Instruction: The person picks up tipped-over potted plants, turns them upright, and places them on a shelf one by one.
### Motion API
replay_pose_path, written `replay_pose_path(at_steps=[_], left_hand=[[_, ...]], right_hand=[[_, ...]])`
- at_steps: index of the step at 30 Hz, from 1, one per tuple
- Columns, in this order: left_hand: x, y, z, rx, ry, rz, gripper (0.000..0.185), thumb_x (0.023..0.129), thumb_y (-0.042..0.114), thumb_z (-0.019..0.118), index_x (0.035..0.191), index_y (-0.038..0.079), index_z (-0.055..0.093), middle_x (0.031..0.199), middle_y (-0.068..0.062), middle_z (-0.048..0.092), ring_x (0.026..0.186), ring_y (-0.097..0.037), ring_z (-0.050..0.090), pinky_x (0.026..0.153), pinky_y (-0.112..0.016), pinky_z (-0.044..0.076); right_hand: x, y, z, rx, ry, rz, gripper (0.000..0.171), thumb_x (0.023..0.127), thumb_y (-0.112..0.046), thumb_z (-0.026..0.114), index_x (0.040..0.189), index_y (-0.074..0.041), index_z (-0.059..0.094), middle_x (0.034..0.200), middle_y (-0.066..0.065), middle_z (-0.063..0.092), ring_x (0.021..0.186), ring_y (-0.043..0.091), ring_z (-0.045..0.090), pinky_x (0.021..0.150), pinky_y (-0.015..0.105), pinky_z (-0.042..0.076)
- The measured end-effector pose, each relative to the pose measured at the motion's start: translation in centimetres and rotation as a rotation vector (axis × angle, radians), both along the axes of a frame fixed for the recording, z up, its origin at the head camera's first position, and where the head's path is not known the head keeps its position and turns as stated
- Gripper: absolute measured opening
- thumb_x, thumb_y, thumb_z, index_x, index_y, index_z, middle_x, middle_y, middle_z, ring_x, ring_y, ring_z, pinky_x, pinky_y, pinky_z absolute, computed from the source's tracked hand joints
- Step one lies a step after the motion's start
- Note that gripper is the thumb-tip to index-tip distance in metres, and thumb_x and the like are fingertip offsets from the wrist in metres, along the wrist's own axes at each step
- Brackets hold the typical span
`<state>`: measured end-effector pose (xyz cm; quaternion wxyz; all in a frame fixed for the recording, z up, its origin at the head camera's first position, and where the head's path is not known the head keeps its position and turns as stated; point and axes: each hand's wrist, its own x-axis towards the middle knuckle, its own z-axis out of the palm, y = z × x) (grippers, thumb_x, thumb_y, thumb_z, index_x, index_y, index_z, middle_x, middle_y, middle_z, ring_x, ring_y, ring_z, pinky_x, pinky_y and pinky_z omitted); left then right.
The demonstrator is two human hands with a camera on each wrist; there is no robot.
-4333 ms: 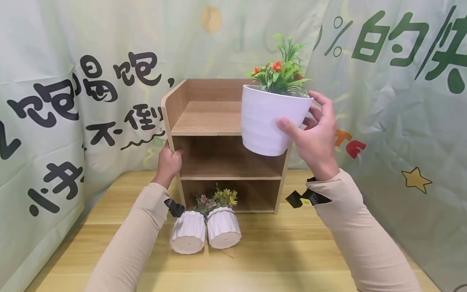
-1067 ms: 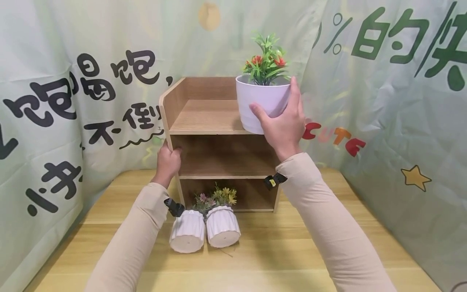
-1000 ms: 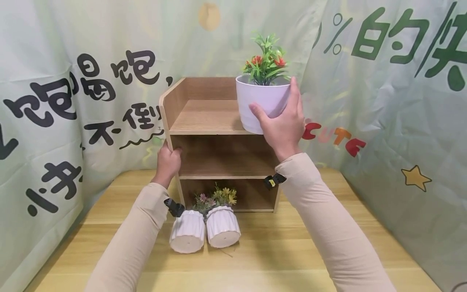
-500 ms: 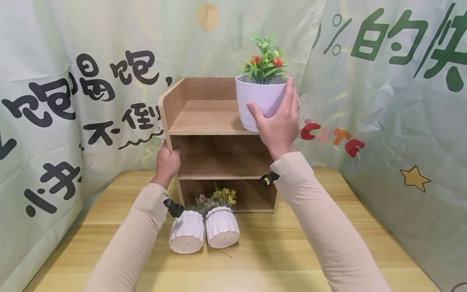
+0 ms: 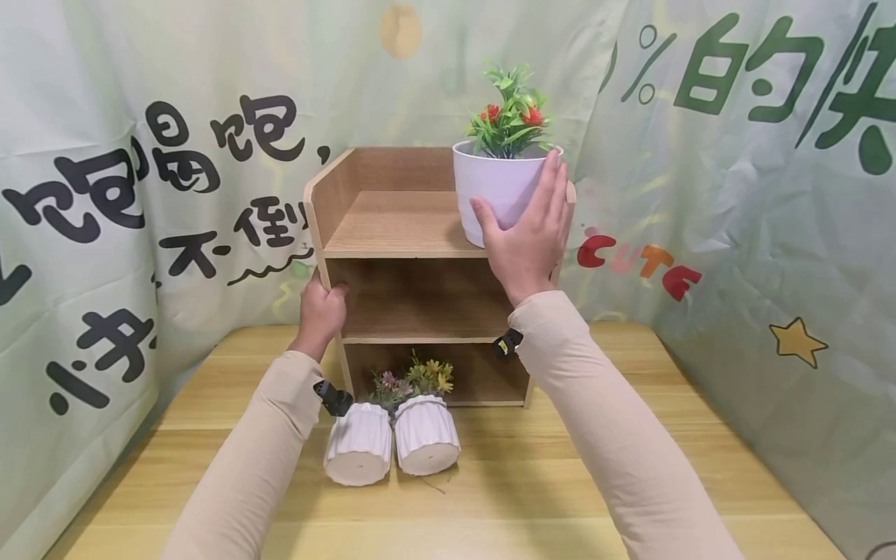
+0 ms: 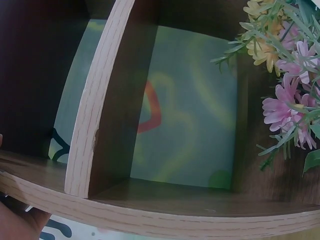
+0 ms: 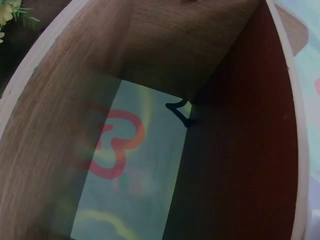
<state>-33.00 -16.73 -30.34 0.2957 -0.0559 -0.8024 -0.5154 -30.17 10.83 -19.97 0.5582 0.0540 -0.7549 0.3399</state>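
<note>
Surface: light wooden table (image 5: 532, 482), enclosed far and at both sides by pale green fabric backdrop (image 5: 735, 194) printed with large dark characters, a star and red "CUTE" lettering.

On the table, toward the far edge: open-fronted wooden shelf unit (image 5: 392, 233), three levels. The wrist views look into its compartments; backdrop shows through the open back.

Containers:
- White plastic pot (image 5: 498, 185) with green foliage and red-orange flowers stands upright on the top level, at its right end.
- Two ribbed white pots (image 5: 392, 445) lie tipped on the table just in front of the bottom compartment, touching side by side, bases toward the near edge. The left one holds pink flowers (image 6: 292, 107), the right one yellow flowers (image 5: 432, 376); the blooms point into the bottom compartment.

Hands:
- Right hand (image 5: 526, 233): fingers straight and together, thumb spread, palm laid against the near-right wall of the white plastic pot; fingers not curled round it.
- Left hand (image 5: 320, 309): fingers wrapped round the front edge of the shelf unit's left side panel, at the middle level.

Both forearms in beige sleeves.
</note>
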Motion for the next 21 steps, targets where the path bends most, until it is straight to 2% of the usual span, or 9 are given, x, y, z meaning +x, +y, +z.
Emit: replay_pose_path(at_steps=[7,10,15,21], left_hand=[[-0.1,-0.1,-0.1,-0.002,0.005,0.003,0.041,0.088,0.008,0.052,0.125,-0.007,0.051,0.117,-0.031,0.06,0.108,-0.04,0.055,0.099,-0.05,0.041],[-0.1,-0.1,0.0,-0.002,0.005,0.003,0.04,0.088,0.009,0.052,0.125,-0.007,0.051,0.117,-0.031,0.06,0.108,-0.039,0.055,0.099,-0.05,0.041],[0.1,0.0,0.1,-0.001,0.0,-0.001,0.041,0.088,0.009,0.053,0.126,-0.007,0.051,0.117,-0.031,0.059,0.11,-0.04,0.055,0.099,-0.05,0.041],[0.1,0.1,0.0,0.007,0.007,0.0,0.041,0.087,0.008,0.053,0.125,-0.007,0.051,0.117,-0.032,0.059,0.11,-0.042,0.055,0.1,-0.05,0.041]], right_hand=[[-1.1,0.0,-1.3,0.117,0.13,-0.079,0.091,0.084,-0.054,0.067,0.148,0.001,0.032,0.15,0.027,0.031,0.136,0.038,0.029,0.115,0.041,0.018],[-1.6,0.1,-2.2,0.159,0.13,-0.083,0.083,0.086,-0.045,0.068,0.147,0.001,0.034,0.149,0.029,0.03,0.134,0.041,0.031,0.115,0.044,0.02],[-1.9,0.2,-3.0,0.152,0.114,-0.05,0.07,0.088,-0.029,0.067,0.144,0.002,0.039,0.147,0.028,0.034,0.13,0.041,0.035,0.112,0.044,0.027],[-1.9,0.4,-3.1,0.166,0.107,-0.054,0.065,0.09,-0.028,0.063,0.143,0.001,0.041,0.146,0.026,0.036,0.129,0.041,0.036,0.112,0.044,0.028]])
